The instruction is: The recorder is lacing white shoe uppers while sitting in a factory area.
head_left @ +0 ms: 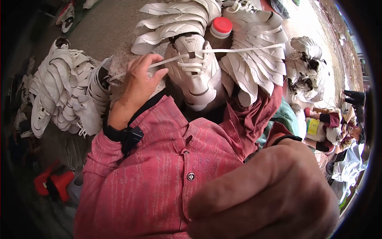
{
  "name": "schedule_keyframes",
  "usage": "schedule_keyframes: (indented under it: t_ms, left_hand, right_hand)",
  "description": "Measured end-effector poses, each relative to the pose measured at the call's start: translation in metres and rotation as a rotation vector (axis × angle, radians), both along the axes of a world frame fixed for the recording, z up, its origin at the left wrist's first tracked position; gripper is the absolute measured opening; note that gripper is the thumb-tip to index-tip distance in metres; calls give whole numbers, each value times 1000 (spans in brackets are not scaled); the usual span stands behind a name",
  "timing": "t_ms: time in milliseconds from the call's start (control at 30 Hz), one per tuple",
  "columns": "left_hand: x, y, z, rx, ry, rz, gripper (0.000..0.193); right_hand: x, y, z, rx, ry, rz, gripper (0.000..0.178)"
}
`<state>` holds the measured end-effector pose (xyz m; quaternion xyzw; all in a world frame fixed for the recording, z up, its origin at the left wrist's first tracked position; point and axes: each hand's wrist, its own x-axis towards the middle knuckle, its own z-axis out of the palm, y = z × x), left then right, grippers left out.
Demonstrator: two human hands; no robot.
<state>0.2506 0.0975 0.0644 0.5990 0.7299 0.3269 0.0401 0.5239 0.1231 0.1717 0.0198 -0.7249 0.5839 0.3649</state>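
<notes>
A white sneaker [197, 85] sits in front of my body with its toe toward me. Its shoelace [242, 50] stretches out to both sides of the tongue. My left hand [139, 75] is beside the sneaker, thumb and index finger apart. The left length of lace passes through that gap and reappears beyond the hand; the other fingers are partly hidden. Close to the camera and blurred, my right hand [266, 195] is curled closed at the lower right. Whatever its fingers may hold is hidden.
Stacked white shoe uppers [175, 24] lie beyond the sneaker, with another stack [254, 59] to its right. A red-capped jar [221, 28] stands between them. Heaps of white shoes [65, 87] lie at the left. Another person [330, 123] sits at the far right.
</notes>
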Motion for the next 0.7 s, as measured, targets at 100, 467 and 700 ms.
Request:
schedule_keyframes:
  t_ms: [100,467,700]
  left_hand:
    - [8,9,0,-66,-255,1,27]
    - [33,34,-16,61,-479,-19,30]
    - [34,45,-18,26,-144,39,19]
  right_hand:
    - [13,34,-7,74,-167,-102,12]
    - [-66,133,-80,650,-589,-384,5]
    - [-86,140,-106,985,-721,-401,7]
